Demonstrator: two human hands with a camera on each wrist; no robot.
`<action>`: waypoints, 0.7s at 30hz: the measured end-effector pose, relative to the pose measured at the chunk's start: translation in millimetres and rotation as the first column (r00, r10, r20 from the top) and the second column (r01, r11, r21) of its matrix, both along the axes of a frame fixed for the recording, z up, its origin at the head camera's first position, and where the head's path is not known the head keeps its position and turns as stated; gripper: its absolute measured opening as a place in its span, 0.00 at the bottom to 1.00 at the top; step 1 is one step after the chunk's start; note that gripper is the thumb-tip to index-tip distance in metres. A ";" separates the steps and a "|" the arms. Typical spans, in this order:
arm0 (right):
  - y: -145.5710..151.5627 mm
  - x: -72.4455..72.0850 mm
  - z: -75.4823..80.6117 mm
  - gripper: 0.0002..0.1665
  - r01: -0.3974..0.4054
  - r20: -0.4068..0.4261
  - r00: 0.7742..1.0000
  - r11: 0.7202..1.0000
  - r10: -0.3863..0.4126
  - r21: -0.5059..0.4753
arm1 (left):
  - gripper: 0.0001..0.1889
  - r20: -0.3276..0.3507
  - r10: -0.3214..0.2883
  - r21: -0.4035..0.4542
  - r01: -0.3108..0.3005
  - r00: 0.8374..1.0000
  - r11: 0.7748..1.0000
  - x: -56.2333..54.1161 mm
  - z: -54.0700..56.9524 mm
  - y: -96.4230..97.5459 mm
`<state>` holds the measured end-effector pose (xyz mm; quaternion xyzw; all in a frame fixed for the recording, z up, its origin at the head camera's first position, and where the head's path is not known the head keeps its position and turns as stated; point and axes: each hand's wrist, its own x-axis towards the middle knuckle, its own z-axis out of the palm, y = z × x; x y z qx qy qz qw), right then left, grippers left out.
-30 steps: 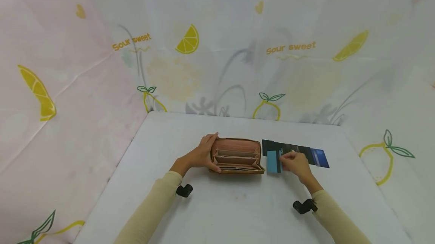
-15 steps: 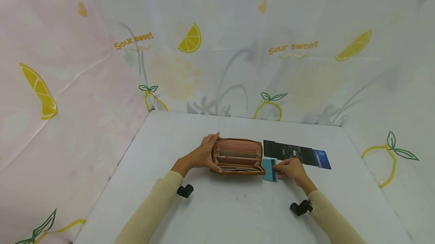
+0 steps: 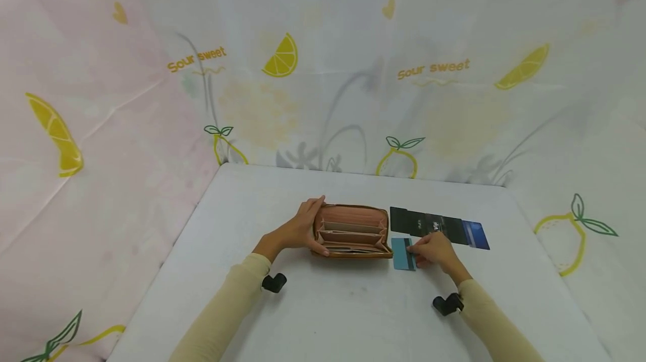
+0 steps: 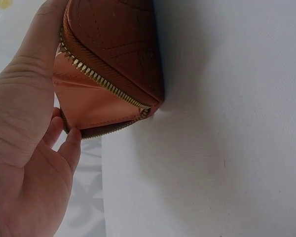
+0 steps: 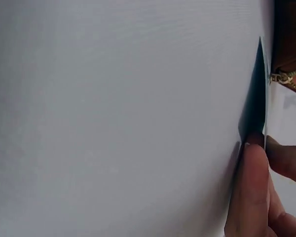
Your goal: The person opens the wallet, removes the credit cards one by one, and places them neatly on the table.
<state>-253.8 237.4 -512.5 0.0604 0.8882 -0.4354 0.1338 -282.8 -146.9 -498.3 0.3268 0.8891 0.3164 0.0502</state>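
Observation:
A brown zip-around wallet (image 3: 353,232) stands unzipped on the white table, its pinkish pleated compartments spread toward the head camera. My left hand (image 3: 296,231) grips its left end, fingers at the back edge and thumb on the front one; the left wrist view shows the brass zipper teeth (image 4: 103,81) beside the thumb. Between thumb and fingers, my right hand (image 3: 437,251) pinches a light blue card (image 3: 401,254) with a dark stripe, close over the table just right of the wallet. Seen from the right wrist, the card is nearly edge-on, near the zipper pull (image 5: 281,78).
Behind the right hand lies an overlapping row of dark cards (image 3: 418,223), ending in a blue card (image 3: 476,234) at the right. A lemon-print cloth (image 3: 323,98) hangs behind the white table (image 3: 323,306) and along its sides.
My right hand has brought the light blue card toward the table's front, away from the dark row, shifting slightly left. The left hand and wallet have stayed put.

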 end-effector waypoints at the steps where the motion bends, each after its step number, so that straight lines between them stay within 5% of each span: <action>1: -1.1 -0.2 0.6 0.10 -0.002 -0.007 1.000 1.000 0.002 0.014 | 0.73 -0.001 -0.002 -0.001 0.002 1.000 1.000 0.0 0.0 0.1; 21: -2.3 -5.8 6.9 0.14 -0.082 -0.021 0.996 0.976 0.088 0.202 | 0.73 -0.024 -0.021 0.003 0.021 0.999 1.000 -0.1 0.9 0.3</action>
